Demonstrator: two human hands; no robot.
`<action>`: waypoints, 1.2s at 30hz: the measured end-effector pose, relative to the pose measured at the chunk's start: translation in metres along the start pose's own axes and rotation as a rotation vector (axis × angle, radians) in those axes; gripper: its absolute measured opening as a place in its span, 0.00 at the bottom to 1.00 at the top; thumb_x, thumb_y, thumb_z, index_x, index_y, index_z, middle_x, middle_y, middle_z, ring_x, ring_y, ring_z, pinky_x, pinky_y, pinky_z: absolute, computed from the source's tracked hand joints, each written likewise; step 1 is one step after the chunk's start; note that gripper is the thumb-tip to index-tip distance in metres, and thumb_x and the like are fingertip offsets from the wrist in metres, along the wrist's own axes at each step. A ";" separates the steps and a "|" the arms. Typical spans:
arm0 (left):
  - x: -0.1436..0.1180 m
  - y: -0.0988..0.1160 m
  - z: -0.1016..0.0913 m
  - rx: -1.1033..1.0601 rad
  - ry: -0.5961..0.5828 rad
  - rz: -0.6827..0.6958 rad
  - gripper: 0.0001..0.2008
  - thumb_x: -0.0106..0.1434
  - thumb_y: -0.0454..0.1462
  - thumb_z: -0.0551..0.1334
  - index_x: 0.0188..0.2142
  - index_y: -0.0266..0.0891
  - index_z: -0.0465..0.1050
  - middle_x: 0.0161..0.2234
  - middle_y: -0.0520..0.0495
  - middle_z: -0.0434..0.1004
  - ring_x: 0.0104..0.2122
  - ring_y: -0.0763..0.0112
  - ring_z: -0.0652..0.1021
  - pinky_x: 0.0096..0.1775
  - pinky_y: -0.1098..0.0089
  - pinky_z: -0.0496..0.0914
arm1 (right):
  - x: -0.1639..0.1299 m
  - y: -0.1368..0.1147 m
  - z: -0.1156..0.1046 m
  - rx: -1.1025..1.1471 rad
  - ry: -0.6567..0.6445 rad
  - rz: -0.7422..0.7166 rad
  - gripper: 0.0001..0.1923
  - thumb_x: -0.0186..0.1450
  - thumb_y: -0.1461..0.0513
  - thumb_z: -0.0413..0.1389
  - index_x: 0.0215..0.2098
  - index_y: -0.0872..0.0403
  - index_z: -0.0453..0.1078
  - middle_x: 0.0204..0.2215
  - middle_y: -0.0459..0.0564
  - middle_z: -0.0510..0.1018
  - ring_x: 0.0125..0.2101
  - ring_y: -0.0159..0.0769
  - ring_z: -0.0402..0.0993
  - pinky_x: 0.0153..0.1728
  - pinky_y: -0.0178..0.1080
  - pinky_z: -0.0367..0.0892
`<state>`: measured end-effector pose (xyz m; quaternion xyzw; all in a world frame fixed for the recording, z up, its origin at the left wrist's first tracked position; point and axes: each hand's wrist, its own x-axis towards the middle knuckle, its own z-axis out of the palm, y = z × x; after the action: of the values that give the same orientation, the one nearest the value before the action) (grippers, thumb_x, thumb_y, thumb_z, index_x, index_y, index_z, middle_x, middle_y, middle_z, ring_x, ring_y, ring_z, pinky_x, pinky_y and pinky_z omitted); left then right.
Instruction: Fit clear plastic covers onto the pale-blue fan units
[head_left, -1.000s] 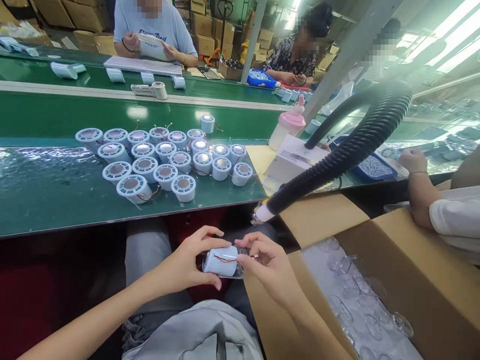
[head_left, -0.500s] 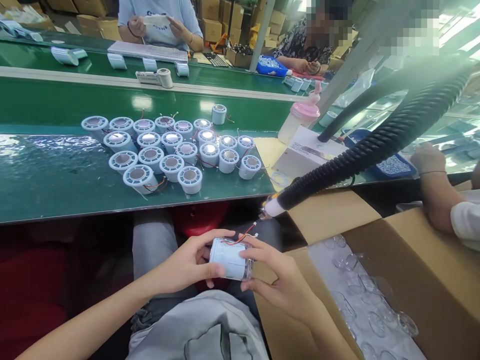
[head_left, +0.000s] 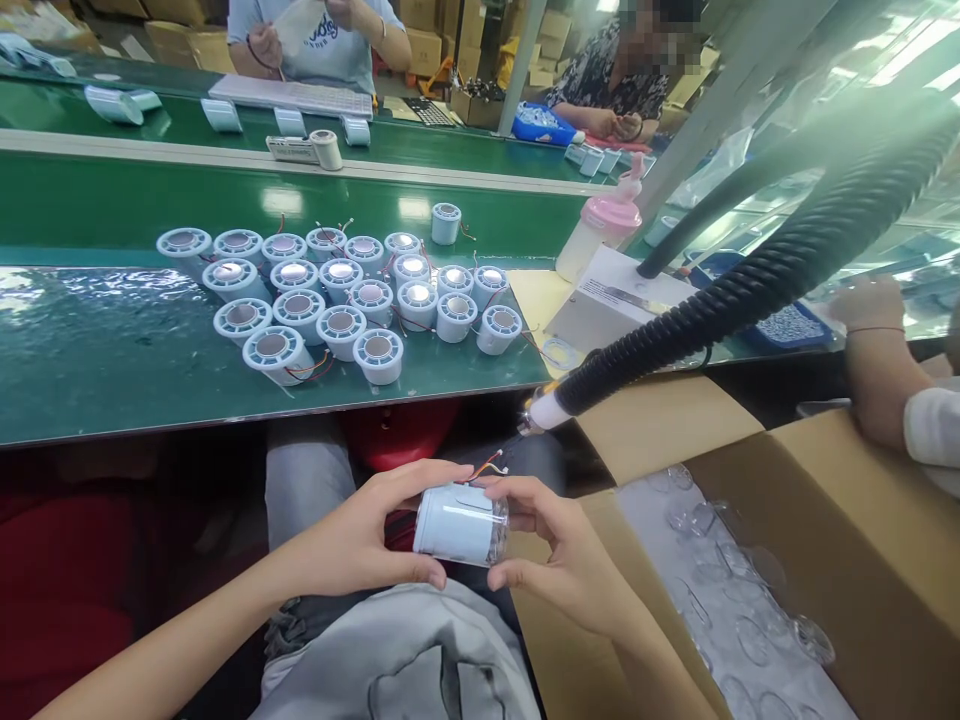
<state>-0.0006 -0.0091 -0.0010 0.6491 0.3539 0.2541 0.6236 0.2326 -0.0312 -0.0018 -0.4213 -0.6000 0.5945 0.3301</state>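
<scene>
Both hands on one pale blue cylinder

The left hand [head_left: 360, 540] and right hand [head_left: 559, 560] curl around the pale blue cylinder [head_left: 459, 524], fingers closed against it, near the tabletop [head_left: 112, 380].

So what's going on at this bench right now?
A person seated at a green bench holds one pale blue cylindrical part over the lap, left hand gripping its flanged end, right hand at the clear end. Red wires stick out on top. About twenty similar parts stand on the bench. A cardboard box beside holds clear caps.
</scene>
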 end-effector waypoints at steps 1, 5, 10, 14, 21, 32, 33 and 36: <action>0.000 0.000 0.000 0.013 -0.002 0.002 0.37 0.50 0.37 0.72 0.58 0.45 0.63 0.57 0.40 0.67 0.53 0.56 0.71 0.53 0.59 0.67 | 0.000 -0.001 0.000 0.017 0.000 0.010 0.26 0.53 0.63 0.67 0.48 0.46 0.67 0.49 0.48 0.74 0.47 0.39 0.73 0.46 0.40 0.72; -0.001 0.001 -0.001 0.101 -0.001 0.038 0.36 0.50 0.38 0.72 0.58 0.44 0.63 0.57 0.40 0.67 0.54 0.54 0.71 0.55 0.57 0.65 | 0.001 -0.004 0.001 0.117 -0.021 0.053 0.24 0.54 0.61 0.66 0.47 0.47 0.66 0.43 0.46 0.75 0.44 0.36 0.73 0.43 0.37 0.72; -0.001 0.001 -0.003 0.151 -0.015 0.081 0.38 0.50 0.39 0.72 0.59 0.45 0.62 0.58 0.41 0.67 0.56 0.54 0.69 0.57 0.57 0.63 | 0.003 -0.006 0.004 0.249 -0.031 0.151 0.24 0.54 0.58 0.66 0.46 0.50 0.65 0.41 0.48 0.75 0.39 0.35 0.73 0.37 0.35 0.70; -0.003 0.000 -0.004 0.198 -0.002 0.093 0.38 0.50 0.39 0.72 0.59 0.45 0.62 0.58 0.41 0.67 0.56 0.54 0.69 0.57 0.56 0.62 | 0.005 -0.006 0.007 0.347 -0.024 0.227 0.26 0.52 0.53 0.66 0.44 0.51 0.64 0.38 0.48 0.74 0.33 0.32 0.72 0.30 0.32 0.68; -0.005 -0.005 -0.005 0.216 -0.011 0.136 0.38 0.50 0.39 0.72 0.59 0.46 0.61 0.58 0.41 0.66 0.56 0.55 0.69 0.58 0.57 0.62 | 0.009 -0.003 0.013 0.461 0.002 0.299 0.26 0.51 0.47 0.65 0.39 0.52 0.63 0.29 0.44 0.73 0.27 0.30 0.71 0.27 0.33 0.69; -0.002 -0.009 -0.005 0.150 -0.034 0.194 0.36 0.52 0.37 0.71 0.59 0.46 0.61 0.59 0.39 0.65 0.58 0.54 0.67 0.57 0.56 0.62 | 0.010 0.010 0.023 0.558 -0.011 0.444 0.28 0.56 0.39 0.54 0.35 0.53 0.58 0.16 0.41 0.73 0.14 0.31 0.73 0.13 0.27 0.64; -0.002 -0.009 -0.005 0.149 -0.034 0.195 0.36 0.52 0.37 0.71 0.59 0.46 0.62 0.59 0.39 0.65 0.58 0.54 0.67 0.57 0.55 0.62 | 0.010 0.010 0.024 0.576 -0.013 0.467 0.29 0.55 0.38 0.53 0.35 0.53 0.59 0.15 0.41 0.73 0.13 0.31 0.72 0.12 0.27 0.63; -0.002 -0.009 -0.006 0.155 -0.040 0.215 0.35 0.52 0.37 0.70 0.59 0.47 0.62 0.59 0.38 0.64 0.58 0.52 0.66 0.57 0.54 0.62 | 0.011 0.010 0.026 0.635 -0.039 0.548 0.31 0.55 0.36 0.50 0.36 0.55 0.61 0.16 0.45 0.75 0.11 0.29 0.70 0.09 0.26 0.60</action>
<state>-0.0077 -0.0074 -0.0094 0.7343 0.2885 0.2786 0.5476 0.2052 -0.0333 -0.0146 -0.4314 -0.2587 0.8237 0.2618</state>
